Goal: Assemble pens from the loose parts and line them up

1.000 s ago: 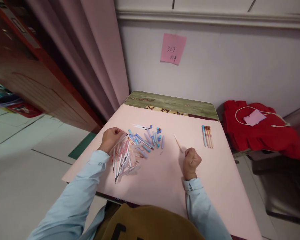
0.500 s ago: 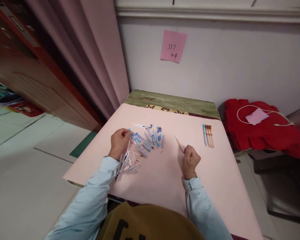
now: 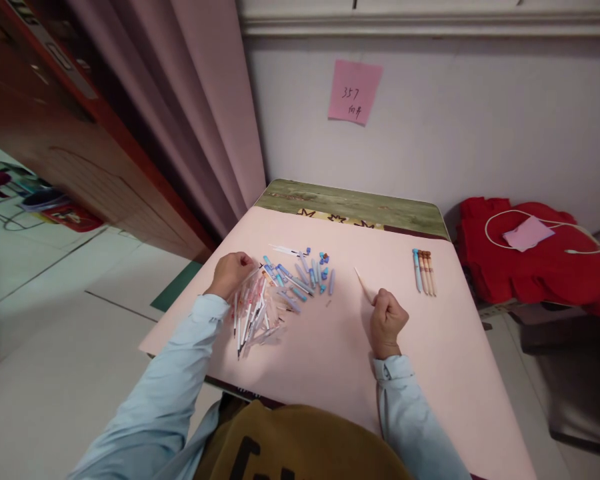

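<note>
My left hand (image 3: 231, 274) is closed in a pinch at the left edge of the pile, on what looks like a thin pen refill; its fingers hide most of it. Below lie several white pen refills (image 3: 246, 320) with dark tips, mixed with clear plastic pieces (image 3: 267, 333). Blue and lilac pen barrels (image 3: 300, 283) are spread beside them, with small blue pen caps (image 3: 325, 258) behind. My right hand (image 3: 389, 320) is closed around a slim beige pen barrel (image 3: 363, 283), whose narrow end points up and left.
One blue pen (image 3: 417, 272) and several beige pens with brown tops (image 3: 429, 273) lie in a row at the right of the pink-covered table (image 3: 330, 360). A red cloth (image 3: 485, 267) with a cord is beyond the right edge. A wooden door (image 3: 105, 160) stands to the left.
My left hand has moved slightly left and up from the pile, uncovering more refills. The right hand keeps its hold on the beige barrel. The view has shifted a little.
</note>
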Demonstrator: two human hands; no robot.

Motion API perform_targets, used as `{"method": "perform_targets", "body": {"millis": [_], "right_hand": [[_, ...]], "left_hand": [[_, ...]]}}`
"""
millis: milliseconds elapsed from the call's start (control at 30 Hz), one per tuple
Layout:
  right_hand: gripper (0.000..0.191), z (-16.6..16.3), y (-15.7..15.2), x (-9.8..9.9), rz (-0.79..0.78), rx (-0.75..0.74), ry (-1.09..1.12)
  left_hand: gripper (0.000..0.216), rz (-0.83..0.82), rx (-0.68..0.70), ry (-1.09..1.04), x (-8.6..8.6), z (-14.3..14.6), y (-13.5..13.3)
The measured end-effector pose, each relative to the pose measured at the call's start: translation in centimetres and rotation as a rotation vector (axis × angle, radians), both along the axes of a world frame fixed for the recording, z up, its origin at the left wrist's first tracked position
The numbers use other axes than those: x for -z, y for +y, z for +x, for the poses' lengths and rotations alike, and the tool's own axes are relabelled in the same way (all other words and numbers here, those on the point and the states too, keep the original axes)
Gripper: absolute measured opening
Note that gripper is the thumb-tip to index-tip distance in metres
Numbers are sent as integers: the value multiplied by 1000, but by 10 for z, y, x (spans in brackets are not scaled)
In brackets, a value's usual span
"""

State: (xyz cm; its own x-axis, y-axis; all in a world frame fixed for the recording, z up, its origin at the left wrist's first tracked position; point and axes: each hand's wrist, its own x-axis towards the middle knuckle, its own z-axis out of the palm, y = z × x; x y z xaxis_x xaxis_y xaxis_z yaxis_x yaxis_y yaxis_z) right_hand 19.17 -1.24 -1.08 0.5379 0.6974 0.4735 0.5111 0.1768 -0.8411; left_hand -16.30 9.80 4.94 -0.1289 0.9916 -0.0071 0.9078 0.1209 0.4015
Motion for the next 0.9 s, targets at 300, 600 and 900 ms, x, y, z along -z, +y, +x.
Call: {"method": "perform_targets", "body": {"millis": [300, 600, 900], "right_hand": [[48, 7, 4, 0, -8, 83, 109], [48, 7, 5, 1, -8, 49, 119], [48, 5, 4, 3, -26, 36, 101]], "left_hand": [[43, -195, 87, 225, 9, 32, -5], [43, -236, 88, 228, 14, 36, -1], [14, -25, -60, -250, 9, 37, -14]]}}
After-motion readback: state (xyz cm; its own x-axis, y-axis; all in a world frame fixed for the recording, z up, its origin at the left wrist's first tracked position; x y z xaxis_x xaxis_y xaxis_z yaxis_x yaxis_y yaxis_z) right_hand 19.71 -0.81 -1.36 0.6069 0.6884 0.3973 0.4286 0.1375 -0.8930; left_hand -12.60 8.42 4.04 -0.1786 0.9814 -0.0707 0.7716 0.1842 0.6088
